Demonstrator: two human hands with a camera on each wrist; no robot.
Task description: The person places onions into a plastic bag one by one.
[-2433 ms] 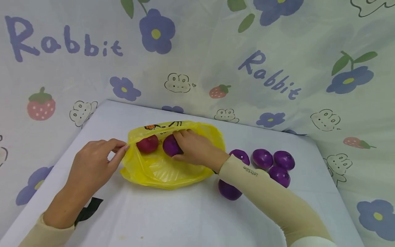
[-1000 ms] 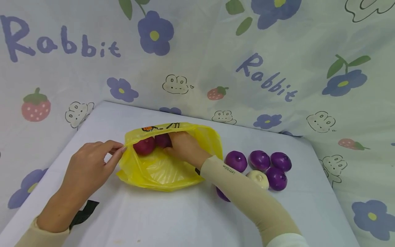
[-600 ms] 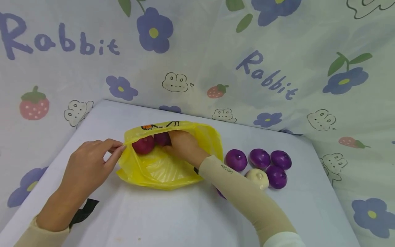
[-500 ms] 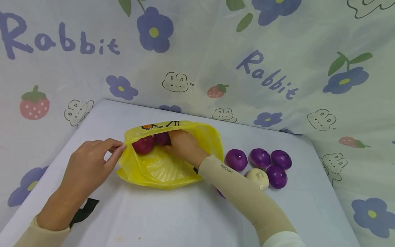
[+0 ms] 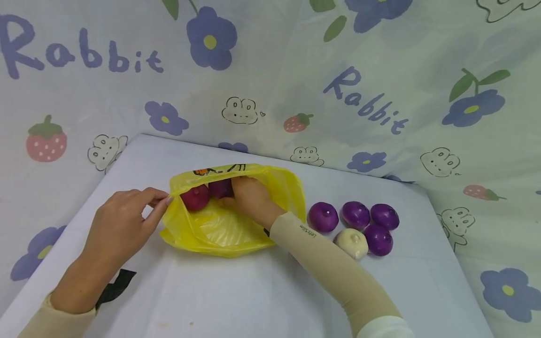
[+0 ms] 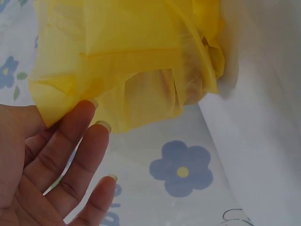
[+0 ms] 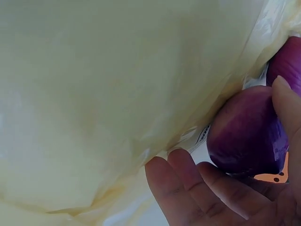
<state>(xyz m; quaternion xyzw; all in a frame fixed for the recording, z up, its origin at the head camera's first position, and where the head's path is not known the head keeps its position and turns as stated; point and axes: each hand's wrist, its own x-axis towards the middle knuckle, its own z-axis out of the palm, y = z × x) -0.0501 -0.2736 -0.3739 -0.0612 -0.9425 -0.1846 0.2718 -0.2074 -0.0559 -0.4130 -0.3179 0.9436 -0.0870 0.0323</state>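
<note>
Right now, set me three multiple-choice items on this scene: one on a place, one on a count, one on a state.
1. Where is the right hand?
A. inside the yellow bag
B. on the pale onion
C. off the table

2. How many purple onions lie on the table outside the bag?
A. one
B. four
C. seven

3. What is the left hand doing?
A. lying flat on the table
B. pinching the bag's edge
C. lifting an onion

Answers:
1 A: the head view shows it reaching in beside a purple onion.
2 B: four purple ones sit right of the bag, by one pale one.
3 B: its fingertips pinch the bag's rim.
</note>
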